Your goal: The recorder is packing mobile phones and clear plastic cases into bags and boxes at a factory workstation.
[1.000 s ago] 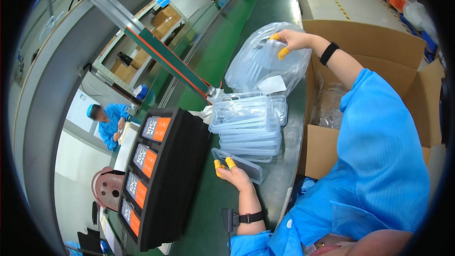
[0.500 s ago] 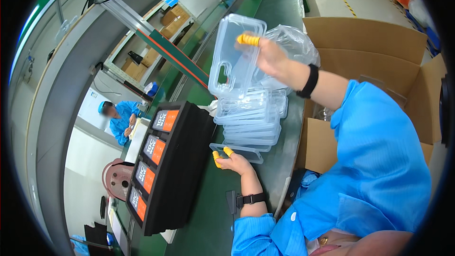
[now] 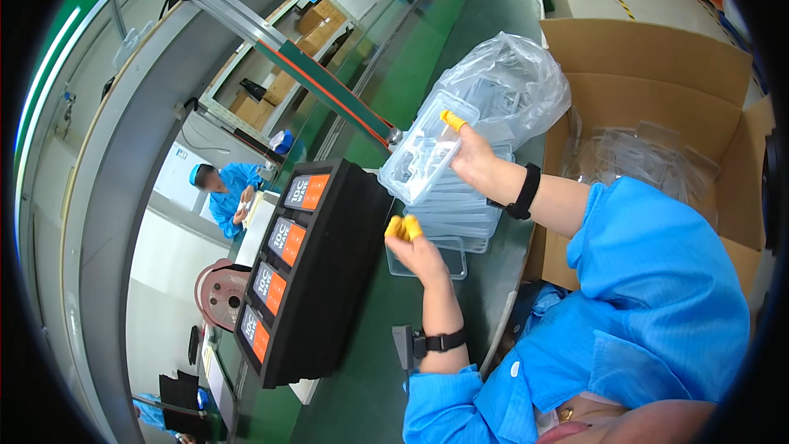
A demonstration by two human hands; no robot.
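Observation:
My right hand (image 3: 475, 152), a yellow cot on a finger, grips a clear plastic tray (image 3: 430, 146) by its edge, tilted above a stack of similar clear trays (image 3: 460, 218). Just below that held tray is my left hand (image 3: 417, 253). Its fingers, in yellow cots, are drawn close together, and I see nothing between their tips. Under and behind it, a single clear tray (image 3: 454, 261) lies on the green work surface, partly covered by the hand.
A clear plastic bag (image 3: 526, 82) with more trays lies beyond the stack. On the right stands an open cardboard box (image 3: 649, 57) holding clear plastic pieces (image 3: 641, 160). A black rack with orange-and-white labelled boxes (image 3: 329, 279) stands left. Across the line sits a person in blue (image 3: 234, 193).
My right hand has lowered and tilted its tray toward the stack. My left hand has risen off the small tray's edge, leaving that tray flat on the surface. The whole view has shifted slightly.

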